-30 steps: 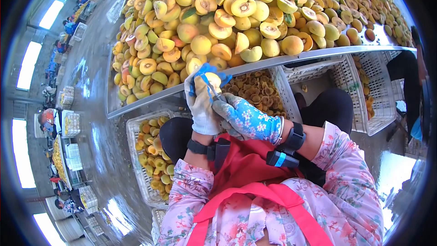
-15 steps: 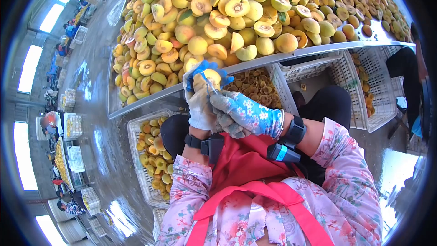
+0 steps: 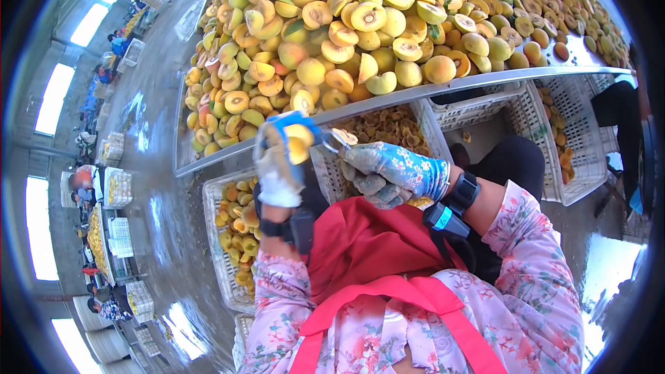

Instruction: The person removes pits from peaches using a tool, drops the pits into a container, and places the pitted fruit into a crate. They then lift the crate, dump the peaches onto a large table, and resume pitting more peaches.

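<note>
My left hand (image 3: 280,159), in a white and blue glove blurred by motion, has its fingers wrapped round a yellow peach half (image 3: 299,142). My right hand (image 3: 391,174), in a flowered blue glove with grey fingers, is closed on a small metal pitting tool (image 3: 332,140). Its curved end points at the left hand and stands apart from the peach half. A pale cut piece (image 3: 344,136), perhaps the pit with flesh, shows at the tool's tip. Beyond both hands, a heap of halved peaches (image 3: 332,34) covers the metal-edged table (image 3: 415,90).
Below the table edge, a crate of brown scraps (image 3: 433,135) stands between my knees. A white crate (image 3: 215,235) with peach halves sits at my left. More white crates (image 3: 547,138) stand to the right. Several people work at tables across the wet floor (image 3: 156,221).
My left hand has moved left with the peach half, away from the right hand. The tool has come out of the peach half, and a pale piece now shows at its tip.
</note>
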`<state>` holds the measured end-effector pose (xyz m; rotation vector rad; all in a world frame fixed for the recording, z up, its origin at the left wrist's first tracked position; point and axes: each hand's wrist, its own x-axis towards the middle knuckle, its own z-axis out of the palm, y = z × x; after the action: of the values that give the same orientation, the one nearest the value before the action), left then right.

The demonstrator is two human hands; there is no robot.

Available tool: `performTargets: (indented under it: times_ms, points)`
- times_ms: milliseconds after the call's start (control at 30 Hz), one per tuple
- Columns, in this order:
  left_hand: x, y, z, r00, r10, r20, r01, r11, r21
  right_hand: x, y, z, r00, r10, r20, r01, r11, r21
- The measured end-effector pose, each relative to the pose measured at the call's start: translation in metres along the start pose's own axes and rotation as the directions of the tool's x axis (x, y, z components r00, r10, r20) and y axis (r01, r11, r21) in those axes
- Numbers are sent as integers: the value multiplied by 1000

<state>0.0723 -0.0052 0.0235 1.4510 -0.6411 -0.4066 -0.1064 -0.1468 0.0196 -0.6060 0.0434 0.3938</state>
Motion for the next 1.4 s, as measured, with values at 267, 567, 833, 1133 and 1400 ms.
performTargets:
  times_ms: [267, 567, 833, 1133, 1400]
  points:
    - [-15, 55, -159, 969, 240, -64, 14, 208, 978, 0, 12, -23, 904, -310, -295, -178, 354, -918]
    - [102, -5, 9, 953, -186, 241, -186, 269, 945, 17, 4, -25, 781, -549, -296, -15, 459, -889]
    - [42, -4, 18, 942, -170, 288, 217, 966, -139, 38, 3, -22, 508, -829, -235, 226, 392, -892]
    - [19, -34, 34, 944, -183, 275, 240, 952, -189, 55, 1, -36, 428, -858, -282, -31, 298, -954]
    - [16, -42, 49, 982, -149, 114, 167, 971, -173, 62, 14, -38, 527, -810, -256, 116, 367, -923]
